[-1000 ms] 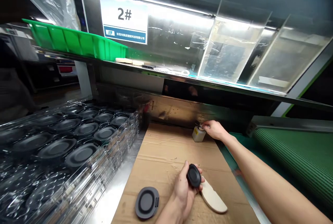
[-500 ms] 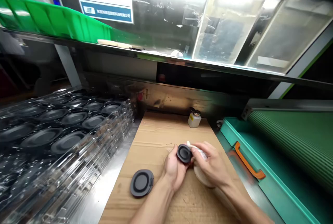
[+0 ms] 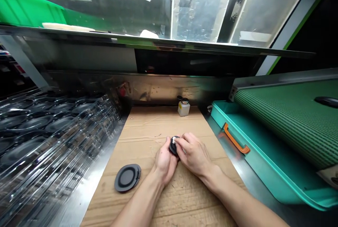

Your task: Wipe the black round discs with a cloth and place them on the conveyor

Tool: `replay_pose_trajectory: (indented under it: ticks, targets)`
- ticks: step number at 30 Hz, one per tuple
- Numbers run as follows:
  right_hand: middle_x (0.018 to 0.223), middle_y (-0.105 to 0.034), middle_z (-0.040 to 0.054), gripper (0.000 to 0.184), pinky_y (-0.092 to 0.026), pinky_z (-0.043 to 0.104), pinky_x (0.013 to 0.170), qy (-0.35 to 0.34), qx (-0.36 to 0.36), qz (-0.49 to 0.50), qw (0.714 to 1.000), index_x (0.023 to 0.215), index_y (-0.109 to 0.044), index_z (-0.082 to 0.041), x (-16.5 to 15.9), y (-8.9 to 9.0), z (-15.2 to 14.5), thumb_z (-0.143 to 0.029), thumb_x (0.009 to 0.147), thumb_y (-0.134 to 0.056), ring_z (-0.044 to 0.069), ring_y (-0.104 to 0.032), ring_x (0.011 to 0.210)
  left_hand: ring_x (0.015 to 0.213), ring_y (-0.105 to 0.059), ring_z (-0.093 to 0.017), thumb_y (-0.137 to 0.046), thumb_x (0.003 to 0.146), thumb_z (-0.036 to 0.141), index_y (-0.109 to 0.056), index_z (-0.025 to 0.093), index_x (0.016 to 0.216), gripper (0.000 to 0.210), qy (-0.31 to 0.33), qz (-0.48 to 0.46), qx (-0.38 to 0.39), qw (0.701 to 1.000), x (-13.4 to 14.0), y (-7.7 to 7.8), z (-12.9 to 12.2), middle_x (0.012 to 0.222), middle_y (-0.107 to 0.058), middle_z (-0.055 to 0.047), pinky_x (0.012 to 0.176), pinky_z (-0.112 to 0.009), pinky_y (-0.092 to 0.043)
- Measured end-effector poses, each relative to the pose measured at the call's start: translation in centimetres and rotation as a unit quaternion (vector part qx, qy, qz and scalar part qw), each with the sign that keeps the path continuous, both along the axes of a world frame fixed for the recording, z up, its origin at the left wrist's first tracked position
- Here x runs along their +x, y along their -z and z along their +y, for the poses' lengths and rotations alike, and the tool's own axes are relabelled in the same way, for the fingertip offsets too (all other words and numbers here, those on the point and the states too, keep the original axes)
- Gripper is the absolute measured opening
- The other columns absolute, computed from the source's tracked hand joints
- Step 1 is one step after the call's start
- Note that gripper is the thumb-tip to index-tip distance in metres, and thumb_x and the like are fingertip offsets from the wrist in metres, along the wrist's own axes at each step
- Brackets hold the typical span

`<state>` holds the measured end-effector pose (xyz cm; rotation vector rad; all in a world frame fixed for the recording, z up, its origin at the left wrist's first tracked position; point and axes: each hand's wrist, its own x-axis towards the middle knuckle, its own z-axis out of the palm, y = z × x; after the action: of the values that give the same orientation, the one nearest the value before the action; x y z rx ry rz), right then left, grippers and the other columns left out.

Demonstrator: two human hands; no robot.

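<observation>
My left hand [image 3: 165,162] is closed around a small dark round plastic piece [image 3: 171,147], holding it above the cardboard [image 3: 148,128]. Pinched in the fingers of my right hand [image 3: 194,153] is a bit of white cloth [image 3: 174,140], which touches the face of that piece. My right fingers cover part of both. To the left of my left forearm, a larger dark grey round plastic part [image 3: 126,178] with a raised ring lies on the cardboard. Beyond my hands stands a small whitish bottle [image 3: 183,108] with a dark top.
Stacked clear trays [image 3: 87,128] with dark round parts fill the left side. On the right are a teal bin [image 3: 264,163] with an orange handle and a green conveyor belt [image 3: 285,114] carrying a black part [image 3: 326,101]. A metal shelf [image 3: 163,42] crosses above.
The view has swung to the right. My right hand has brought the white cloth from beside the round piece onto its face. A black part has come into view on the belt.
</observation>
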<state>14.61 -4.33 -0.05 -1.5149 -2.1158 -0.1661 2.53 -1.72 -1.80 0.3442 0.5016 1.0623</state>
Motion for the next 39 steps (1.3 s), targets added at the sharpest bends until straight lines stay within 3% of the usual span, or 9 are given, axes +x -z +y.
replay_pose_trajectory:
  ticks: [5, 10, 15, 19, 24, 28, 34, 39]
  targets:
    - [0.088, -0.058, 0.0041, 0.015, -0.039, 0.028, 0.072, 0.017, -0.013, 0.010, 1.000, 0.093, -0.061, -0.022, 0.1, 0.1, 0.2, -0.024, 0.092, -0.046, 0.018, -0.051, 0.084, 0.100, -0.063, -0.020, -0.048, 0.092, 0.029, -0.065, 0.013, 0.101, 0.025, 0.000, 0.006, 0.011, 1.000, 0.2, 0.2, -0.1, 0.107, -0.068, -0.011, 0.093, -0.034, -0.050]
    - [0.091, -0.058, 0.0042, 0.019, -0.040, 0.028, 0.073, 0.019, -0.008, 0.071, 0.997, 0.102, -0.062, -0.024, -0.7, 0.2, 0.0, -0.024, 0.092, -0.046, 0.018, -0.052, 0.087, 0.100, -0.063, -0.020, -0.047, 0.092, 0.027, -0.065, 0.012, 0.096, 0.024, -0.010, -0.004, 0.009, 1.000, 0.2, 0.0, 0.0, 0.105, -0.068, -0.011, 0.095, -0.033, -0.049]
    - [0.092, -0.059, 0.0022, 0.017, -0.040, 0.028, 0.076, -0.076, -0.030, 0.059, 0.995, 0.100, -0.065, -0.028, -0.8, 0.6, -0.6, -0.026, 0.089, -0.053, 0.017, -0.053, 0.087, 0.099, -0.064, -0.023, -0.046, 0.092, 0.030, -0.064, 0.010, 0.099, 0.028, 0.002, -0.015, -0.026, 1.000, -0.2, -0.1, 0.3, 0.104, -0.068, -0.014, 0.093, -0.038, -0.051]
    - [0.090, -0.058, 0.0040, 0.018, -0.038, 0.030, 0.075, 0.005, -0.004, 0.036, 0.999, 0.099, -0.066, -0.026, -0.2, 0.6, -0.5, -0.024, 0.090, -0.051, 0.018, -0.051, 0.085, 0.101, -0.064, -0.023, -0.045, 0.092, 0.029, -0.064, 0.010, 0.100, 0.028, 0.012, -0.031, 0.003, 0.999, -0.3, 0.3, 0.4, 0.107, -0.067, -0.014, 0.092, -0.038, -0.051]
    - [0.090, -0.058, 0.0027, 0.020, -0.036, 0.030, 0.075, -0.047, -0.007, 0.024, 0.999, 0.105, -0.065, -0.030, -0.2, 0.3, -0.2, -0.027, 0.091, -0.052, 0.017, -0.049, 0.085, 0.101, -0.064, -0.023, -0.043, 0.093, 0.029, -0.064, 0.009, 0.098, 0.029, -0.001, -0.017, -0.016, 1.000, -0.2, 0.3, 0.3, 0.106, -0.067, -0.015, 0.093, -0.037, -0.050]
    - [0.086, -0.057, 0.0047, 0.023, -0.035, 0.031, 0.074, 0.029, 0.033, 0.048, 0.998, 0.108, -0.065, -0.026, -0.2, 0.1, 0.2, -0.026, 0.093, -0.047, 0.019, -0.048, 0.083, 0.103, -0.063, -0.022, -0.044, 0.093, 0.031, -0.064, 0.011, 0.102, 0.029, 0.023, -0.004, 0.008, 1.000, 0.1, 0.1, 0.0, 0.107, -0.068, -0.013, 0.094, -0.037, -0.050]
    - [0.087, -0.057, 0.0045, 0.022, -0.035, 0.030, 0.075, 0.040, 0.037, 0.038, 0.998, 0.104, -0.065, -0.025, -0.1, 0.2, 0.9, -0.027, 0.094, -0.046, 0.019, -0.048, 0.085, 0.106, -0.062, -0.023, -0.045, 0.093, 0.031, -0.065, 0.011, 0.105, 0.030, 0.028, 0.024, 0.022, 0.999, 0.3, -0.1, -0.2, 0.110, -0.068, -0.013, 0.095, -0.037, -0.049]
    - [0.085, -0.058, 0.0052, 0.018, -0.033, 0.031, 0.074, 0.066, 0.031, 0.011, 0.997, 0.096, -0.064, -0.021, 0.6, 0.5, -0.2, -0.023, 0.091, -0.047, 0.019, -0.048, 0.083, 0.107, -0.061, -0.023, -0.046, 0.093, 0.031, -0.063, 0.011, 0.104, 0.028, 0.017, 0.022, 0.016, 0.999, 0.0, 0.0, -0.1, 0.116, -0.065, -0.014, 0.095, -0.038, -0.049]
